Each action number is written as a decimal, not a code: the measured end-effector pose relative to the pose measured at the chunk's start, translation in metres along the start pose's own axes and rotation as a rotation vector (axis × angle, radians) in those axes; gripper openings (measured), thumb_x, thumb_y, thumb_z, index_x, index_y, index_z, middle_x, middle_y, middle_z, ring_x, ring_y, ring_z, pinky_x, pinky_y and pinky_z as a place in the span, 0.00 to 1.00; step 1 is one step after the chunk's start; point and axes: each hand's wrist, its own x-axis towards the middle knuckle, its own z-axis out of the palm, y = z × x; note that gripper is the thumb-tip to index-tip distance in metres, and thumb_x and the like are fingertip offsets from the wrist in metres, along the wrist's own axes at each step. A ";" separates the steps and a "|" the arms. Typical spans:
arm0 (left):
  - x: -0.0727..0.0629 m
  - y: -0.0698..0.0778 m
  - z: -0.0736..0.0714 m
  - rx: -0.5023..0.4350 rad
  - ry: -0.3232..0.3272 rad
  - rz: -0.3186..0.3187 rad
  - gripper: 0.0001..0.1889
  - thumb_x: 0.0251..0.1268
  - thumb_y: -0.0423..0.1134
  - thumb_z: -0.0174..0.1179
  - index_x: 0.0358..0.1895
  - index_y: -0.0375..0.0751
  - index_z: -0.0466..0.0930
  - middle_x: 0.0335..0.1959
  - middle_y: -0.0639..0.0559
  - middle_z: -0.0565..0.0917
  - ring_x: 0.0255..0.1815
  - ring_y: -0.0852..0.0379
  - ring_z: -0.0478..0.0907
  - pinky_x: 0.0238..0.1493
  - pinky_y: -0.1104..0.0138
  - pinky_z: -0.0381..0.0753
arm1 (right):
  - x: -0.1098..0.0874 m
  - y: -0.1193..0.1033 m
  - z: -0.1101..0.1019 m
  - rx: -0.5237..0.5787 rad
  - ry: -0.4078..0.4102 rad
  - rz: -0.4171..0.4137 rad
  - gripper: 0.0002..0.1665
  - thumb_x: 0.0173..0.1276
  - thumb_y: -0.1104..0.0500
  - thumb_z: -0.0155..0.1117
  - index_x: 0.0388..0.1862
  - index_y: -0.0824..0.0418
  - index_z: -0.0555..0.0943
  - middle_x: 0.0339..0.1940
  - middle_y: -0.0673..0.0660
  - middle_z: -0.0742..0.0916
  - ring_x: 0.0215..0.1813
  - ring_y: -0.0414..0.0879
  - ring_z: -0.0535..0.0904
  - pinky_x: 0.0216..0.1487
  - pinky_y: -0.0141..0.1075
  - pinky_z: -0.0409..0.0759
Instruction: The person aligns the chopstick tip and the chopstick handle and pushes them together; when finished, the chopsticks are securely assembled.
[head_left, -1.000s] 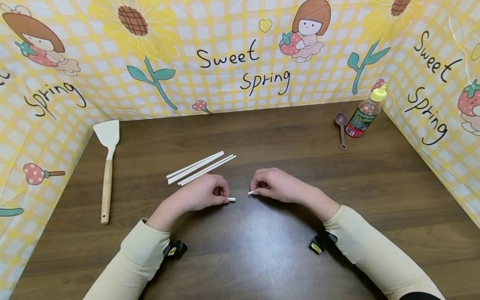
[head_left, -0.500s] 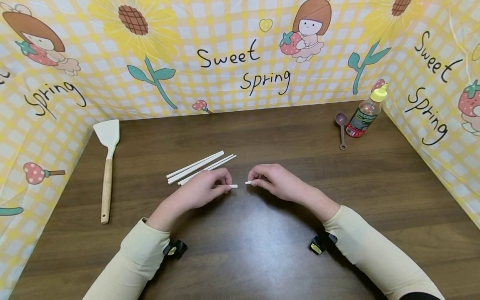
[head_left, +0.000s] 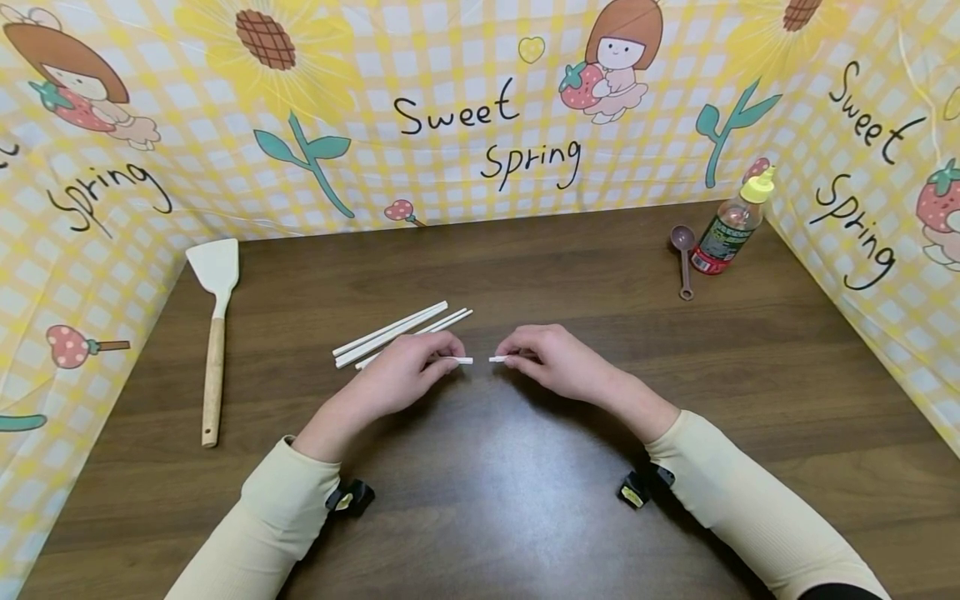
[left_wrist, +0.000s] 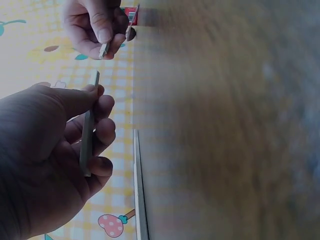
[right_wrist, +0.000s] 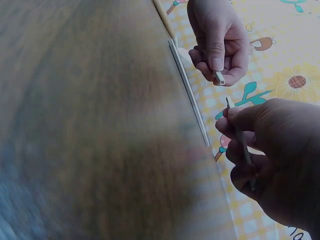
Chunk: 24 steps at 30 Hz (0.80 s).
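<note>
My left hand (head_left: pixel 402 373) pinches a short white stick (left_wrist: pixel 86 137) between thumb and fingers, its tip pointing right. In the left wrist view the rest of this stick lies along the curled fingers. Facing it, my right hand (head_left: pixel 557 364) pinches a second white stick (right_wrist: pixel 243 145), tip pointing left. A small gap separates the two tips, roughly in line above the table. The end of the left stick looks square and hollow in the right wrist view. Several longer-looking white sticks (head_left: pixel 390 335) lie slanted on the table behind my left hand, which partly covers the nearest.
A white spatula (head_left: pixel 215 333) with a wooden handle lies at the left. At the back right, a brown measuring spoon (head_left: pixel 683 258) lies beside a bottle (head_left: pixel 726 235) with a yellow cap. A yellow checked cloth (head_left: pixel 450 187) borders the brown table (head_left: pixel 480 500) behind and on both sides.
Both hands have moved away from the body, toward the back of the table, each still pinching its stick. The two tips have drawn closer together and come more into line.
</note>
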 end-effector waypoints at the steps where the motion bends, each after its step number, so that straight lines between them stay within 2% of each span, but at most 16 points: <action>1: 0.000 0.000 0.000 0.006 0.005 -0.001 0.02 0.72 0.34 0.62 0.43 0.45 0.83 0.37 0.57 0.83 0.37 0.59 0.78 0.43 0.59 0.77 | 0.000 0.000 0.000 -0.006 0.002 0.000 0.06 0.74 0.63 0.65 0.45 0.59 0.87 0.40 0.47 0.87 0.40 0.38 0.79 0.44 0.35 0.78; 12: 0.001 0.000 0.000 0.026 0.038 0.005 0.02 0.71 0.35 0.64 0.42 0.44 0.84 0.37 0.57 0.84 0.38 0.58 0.79 0.43 0.59 0.78 | -0.002 0.000 -0.002 -0.033 0.010 -0.031 0.08 0.74 0.60 0.65 0.47 0.52 0.88 0.39 0.43 0.85 0.37 0.35 0.77 0.42 0.34 0.77; 24: 0.001 0.003 0.001 0.026 0.058 0.023 0.02 0.70 0.35 0.65 0.41 0.45 0.84 0.38 0.57 0.85 0.39 0.59 0.80 0.43 0.59 0.79 | -0.002 0.001 0.000 0.010 0.019 -0.054 0.07 0.74 0.60 0.65 0.46 0.55 0.88 0.38 0.44 0.85 0.35 0.37 0.76 0.40 0.34 0.76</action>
